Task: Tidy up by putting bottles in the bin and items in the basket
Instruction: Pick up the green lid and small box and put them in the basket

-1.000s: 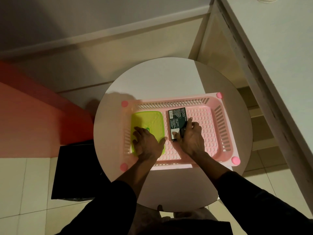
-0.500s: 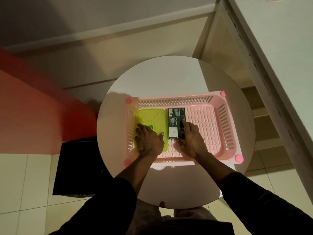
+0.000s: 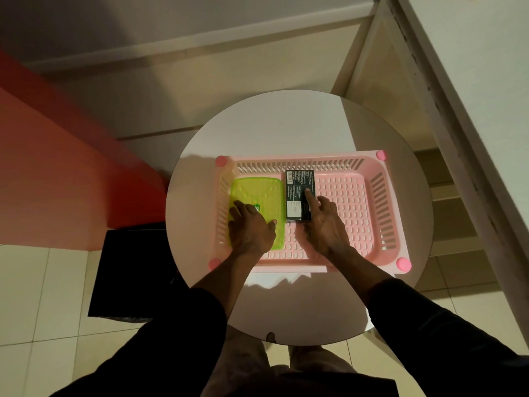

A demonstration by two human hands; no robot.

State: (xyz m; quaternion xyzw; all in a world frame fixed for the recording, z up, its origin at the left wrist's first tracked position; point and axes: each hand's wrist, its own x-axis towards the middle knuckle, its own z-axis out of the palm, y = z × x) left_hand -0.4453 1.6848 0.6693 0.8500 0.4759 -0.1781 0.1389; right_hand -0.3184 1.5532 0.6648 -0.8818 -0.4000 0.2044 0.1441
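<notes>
Inside the pink basket (image 3: 380,213), the left hand (image 3: 250,229) is laid flat on a lime-green plastic case (image 3: 259,193), with the fingers spread and relaxed and nothing gripped. The right hand (image 3: 325,226) is held beside it, its index finger (image 3: 309,199) stretched out straight and pressed on top of a black box (image 3: 297,186); the remaining fingers are loosely bent and nothing is enclosed by them. The green case is lying flat at the left end of the basket floor, and the black box, printed with white text and a barcode, is lying flat just to its right, the two set side by side and touching or nearly so. The right half of the basket floor is left bare. The basket is placed on a round white table (image 3: 286,124), across its middle. A black bin (image 3: 131,270) is seen on the tiled floor (image 3: 43,285) beside the table's left edge, partly hidden under it. A red surface (image 3: 57,173) is seen beyond the bin, and a pale shelving unit (image 3: 458,202) is seen to the right of the table. Both forearms are covered by dark sleeves (image 3: 429,325).
</notes>
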